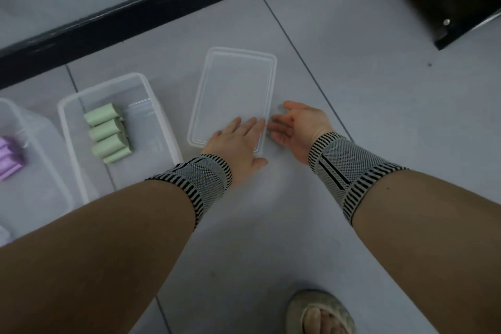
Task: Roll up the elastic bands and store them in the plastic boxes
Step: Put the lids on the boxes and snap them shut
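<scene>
i see my left hand (238, 144) lying flat, palm down, on the near right corner of a clear plastic lid (233, 89) that rests on the grey tiled floor (366, 76); its fingers are straight and spread, pressing on the lid and gripping nothing; my right hand (295, 127) sits just beside the lid's right edge, palm turned inward, fingers loosely extended with the tips at the rim, holding nothing that i can make out; both wrists wear striped knitted wrist bands (339, 168); to the left of the lid stands an open clear plastic box (151, 106) with four rolled green elastic bands (108, 133) lying side by side in its left half; further left, cut by the frame edge, a second clear box (40, 149) holds rolled purple bands (9, 157); a black skirting strip (135, 11) runs along the wall behind; a foot in a slipper (320, 312) shows at the bottom.
</scene>
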Motion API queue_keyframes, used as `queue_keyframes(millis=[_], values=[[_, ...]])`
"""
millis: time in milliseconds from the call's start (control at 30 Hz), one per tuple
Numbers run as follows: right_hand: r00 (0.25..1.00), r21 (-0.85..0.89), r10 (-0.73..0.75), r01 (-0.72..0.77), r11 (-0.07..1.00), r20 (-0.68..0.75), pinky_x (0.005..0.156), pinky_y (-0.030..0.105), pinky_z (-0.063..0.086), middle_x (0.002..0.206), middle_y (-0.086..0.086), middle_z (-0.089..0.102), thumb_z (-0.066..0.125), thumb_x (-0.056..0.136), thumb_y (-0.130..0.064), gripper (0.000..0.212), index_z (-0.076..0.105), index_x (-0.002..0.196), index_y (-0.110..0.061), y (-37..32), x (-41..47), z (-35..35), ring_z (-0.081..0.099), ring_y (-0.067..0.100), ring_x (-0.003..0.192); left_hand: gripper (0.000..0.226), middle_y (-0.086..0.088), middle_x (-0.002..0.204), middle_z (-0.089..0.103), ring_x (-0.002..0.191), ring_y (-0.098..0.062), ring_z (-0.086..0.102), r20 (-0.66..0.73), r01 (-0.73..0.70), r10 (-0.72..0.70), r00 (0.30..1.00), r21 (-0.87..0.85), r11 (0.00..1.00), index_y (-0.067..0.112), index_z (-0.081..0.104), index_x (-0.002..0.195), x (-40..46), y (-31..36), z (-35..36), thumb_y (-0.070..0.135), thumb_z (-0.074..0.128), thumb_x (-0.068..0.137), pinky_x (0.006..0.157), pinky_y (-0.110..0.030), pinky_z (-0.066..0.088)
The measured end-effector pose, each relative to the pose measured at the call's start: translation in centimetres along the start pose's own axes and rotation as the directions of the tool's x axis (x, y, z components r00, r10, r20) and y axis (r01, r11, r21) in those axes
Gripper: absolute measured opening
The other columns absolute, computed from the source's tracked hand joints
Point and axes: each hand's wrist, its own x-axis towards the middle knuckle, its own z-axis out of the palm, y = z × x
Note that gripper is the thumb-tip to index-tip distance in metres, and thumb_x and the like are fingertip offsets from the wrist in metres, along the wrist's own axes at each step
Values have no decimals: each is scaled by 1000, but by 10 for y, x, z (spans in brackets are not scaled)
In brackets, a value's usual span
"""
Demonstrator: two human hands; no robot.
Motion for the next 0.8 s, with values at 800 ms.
queue_keyframes(millis=[800], values=[[999, -59, 37, -35, 998, 38, 59, 31, 52, 79, 12, 59, 40, 91, 7, 28, 55, 108, -9, 14, 5, 41, 59, 22, 66, 79, 7, 159, 1, 146, -17, 7, -52, 90, -86, 995, 87, 992, 23, 1, 151, -16, -40, -24, 35, 52, 93, 117, -41, 17]])
